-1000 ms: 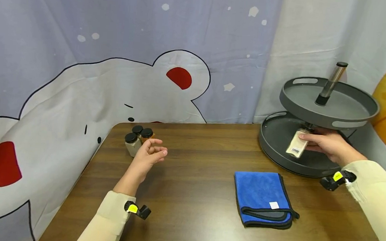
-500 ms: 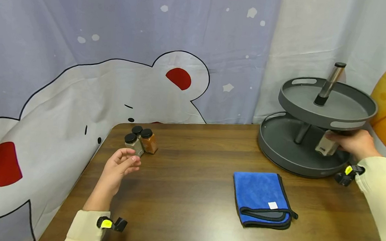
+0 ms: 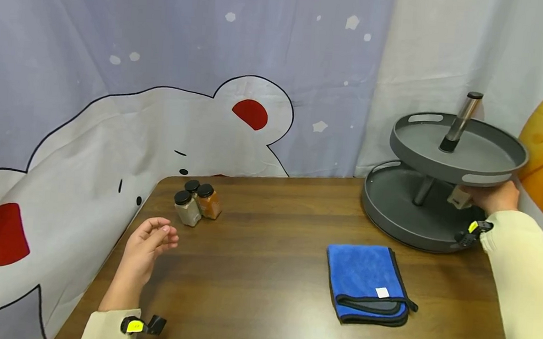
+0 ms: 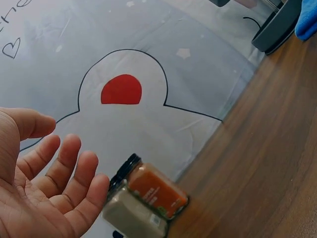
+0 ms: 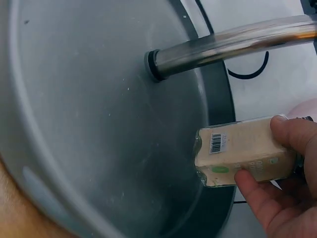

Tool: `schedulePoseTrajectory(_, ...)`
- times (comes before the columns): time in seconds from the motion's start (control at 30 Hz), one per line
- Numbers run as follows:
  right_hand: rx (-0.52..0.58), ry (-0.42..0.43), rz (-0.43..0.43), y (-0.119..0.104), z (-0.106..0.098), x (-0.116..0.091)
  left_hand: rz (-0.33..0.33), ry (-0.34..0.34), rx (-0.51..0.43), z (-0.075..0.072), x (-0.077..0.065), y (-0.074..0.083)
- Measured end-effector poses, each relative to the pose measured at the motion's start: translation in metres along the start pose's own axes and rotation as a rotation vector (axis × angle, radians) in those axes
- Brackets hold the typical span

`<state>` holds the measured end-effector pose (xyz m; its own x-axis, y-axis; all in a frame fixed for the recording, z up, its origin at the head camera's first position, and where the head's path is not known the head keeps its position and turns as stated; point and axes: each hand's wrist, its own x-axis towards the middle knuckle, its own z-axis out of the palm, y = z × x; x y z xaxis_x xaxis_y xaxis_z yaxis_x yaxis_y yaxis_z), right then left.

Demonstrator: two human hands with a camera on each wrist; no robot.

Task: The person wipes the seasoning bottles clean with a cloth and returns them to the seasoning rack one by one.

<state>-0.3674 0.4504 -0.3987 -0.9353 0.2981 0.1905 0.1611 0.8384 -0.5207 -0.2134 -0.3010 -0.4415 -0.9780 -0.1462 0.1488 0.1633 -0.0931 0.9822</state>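
Note:
My right hand (image 3: pixel 500 198) reaches in between the tiers of a grey two-tier round tray at its right side. It pinches a square spice jar (image 5: pixel 245 148) of pale powder between thumb and fingers. In the right wrist view the jar lies tilted over the tray floor (image 5: pixel 109 129), its barcoded base toward the central post. Much of that hand is hidden under the upper tier (image 3: pixel 486 147) in the head view. My left hand (image 3: pixel 145 247) hovers over the table with loosely bent fingers and holds nothing, just in front of three black-capped spice jars (image 3: pixel 188 212).
A folded blue cloth (image 3: pixel 363 273) with black edging lies on the wooden table (image 3: pixel 265 253), in front of the tray. The metal post (image 3: pixel 464 120) rises through the upper tier. A printed curtain (image 3: pixel 176 47) hangs behind the table.
My right hand has carried the pale jar rightward across the lower tier to its right side. My left hand has drawn back from the three jars, leftward and nearer to me.

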Motion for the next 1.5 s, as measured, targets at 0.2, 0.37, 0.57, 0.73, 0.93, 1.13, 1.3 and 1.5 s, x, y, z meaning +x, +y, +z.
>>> schedulePoseTrajectory(0.2, -0.088, 0.05, -0.046, 0.004, 0.006, 0.002, -0.024, 0.018, 0.008, -0.002, -0.004, -0.003)
schedulePoseTrajectory(0.37, -0.178, 0.068, -0.104, 0.008, 0.008, 0.006, -0.028, 0.021, 0.001, -0.004, -0.004, -0.003)
schedulePoseTrajectory(0.57, -0.229, 0.074, -0.146, 0.01, 0.009, 0.005, -0.021, 0.009, -0.011, -0.006, -0.001, -0.003)
schedulePoseTrajectory(0.73, -0.25, 0.144, -0.257, 0.014, 0.012, 0.009, -0.007, -0.005, -0.007, -0.003, 0.002, -0.002)
schedulePoseTrajectory(0.93, -0.256, 0.208, -0.336, 0.031, 0.019, 0.02, -0.001, -0.012, -0.014, -0.002, 0.005, 0.0)
schedulePoseTrajectory(1.13, -0.219, 0.134, -0.24, 0.044, 0.02, 0.025, 0.002, -0.01, -0.016, -0.002, 0.007, 0.0)
schedulePoseTrajectory(1.3, -0.184, 0.067, -0.237, 0.04, 0.014, 0.022, -0.002, -0.005, -0.001, -0.001, 0.009, 0.001)
schedulePoseTrajectory(1.5, 0.011, 0.004, -0.211, 0.027, 0.012, 0.01, 0.007, -0.012, -0.02, -0.001, 0.011, 0.001)
